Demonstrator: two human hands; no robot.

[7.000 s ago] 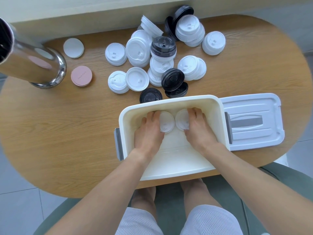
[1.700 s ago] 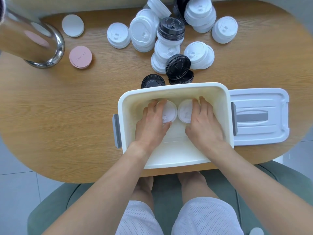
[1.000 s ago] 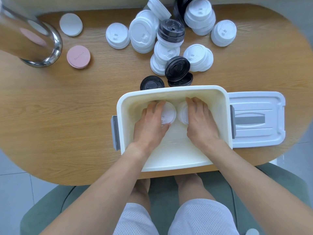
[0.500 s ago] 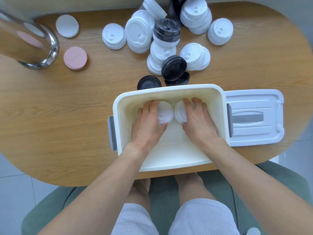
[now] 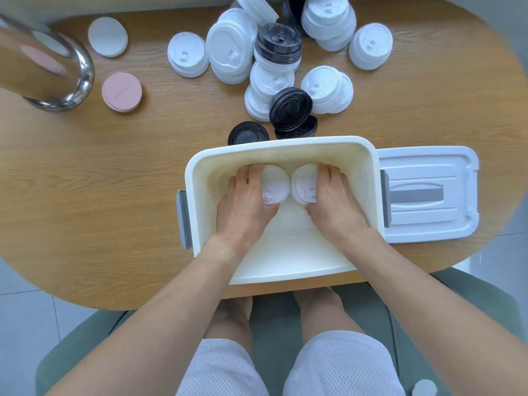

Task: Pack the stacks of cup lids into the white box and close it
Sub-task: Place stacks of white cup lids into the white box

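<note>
Each grip wraps a stack of white lids inside the white box [image 5: 197,178].
Left hand [image 5: 245,207] holds one stack [image 5: 274,184], right hand [image 5: 334,204] another [image 5: 304,182], seemingly touching; loose lids [image 5: 274,64] lie at 12 o'clock, box lid [image 5: 428,195] at 3 on the counter [image 5: 100,195].

Inside the white box [image 5: 281,155], the left hand [image 5: 245,204] and right hand [image 5: 334,201] each grip a white lid stack [image 5: 275,184], side by side

Bright, even daylight fills the view, casting only faint soft shadows under the hands inside the white box [image 5: 283,155]. Glare streaks the steel cylinder [image 5: 43,67], and wide-angle distortion bends and blurs the table [image 5: 85,195] edges
</note>
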